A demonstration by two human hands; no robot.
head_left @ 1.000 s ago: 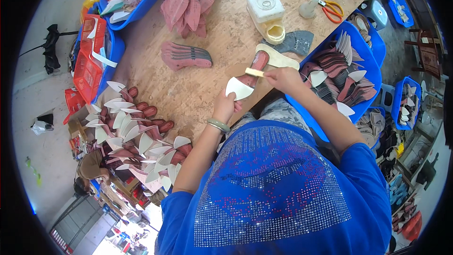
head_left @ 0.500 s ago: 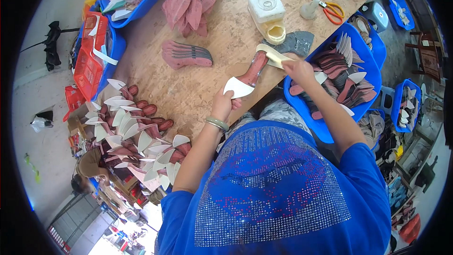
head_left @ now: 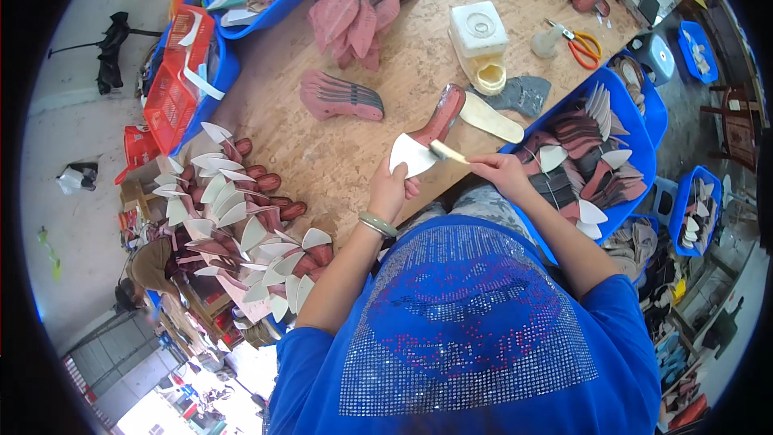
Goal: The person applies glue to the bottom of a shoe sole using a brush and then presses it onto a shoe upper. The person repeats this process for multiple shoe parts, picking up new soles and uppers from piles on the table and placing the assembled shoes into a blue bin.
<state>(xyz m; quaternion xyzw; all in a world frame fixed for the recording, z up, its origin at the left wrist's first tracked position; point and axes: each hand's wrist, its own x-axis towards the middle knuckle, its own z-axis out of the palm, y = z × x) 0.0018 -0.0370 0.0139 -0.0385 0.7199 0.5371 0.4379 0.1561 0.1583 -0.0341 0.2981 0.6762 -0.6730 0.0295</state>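
Note:
My left hand [head_left: 391, 192] pinches the white end piece of a reddish insole [head_left: 442, 118], which lies slanted on the wooden table with its narrow end pointing away. In my right hand [head_left: 501, 174] is a brush [head_left: 449, 153] with a pale handle. Its dark head touches the insole where the white piece meets the red part. Just right of this insole rests a cream insole-shaped piece [head_left: 493, 119]. Beyond them stands a white, yellow-stained pot [head_left: 481, 40] with an open spout, beside a dark grey sheet [head_left: 523, 95].
Pink insoles lie stacked [head_left: 340, 97] and heaped [head_left: 354, 20] on the table. Many white-tipped insoles [head_left: 229, 193] line its left edge. A blue bin [head_left: 644, 141] of insoles is at my right. Orange-handled pliers [head_left: 586, 50] lie farther back. A person [head_left: 149, 266] bends at far left.
My right hand has drawn the brush from the insole's far end back toward the white piece. My left hand keeps its grip. The view has shifted slightly.

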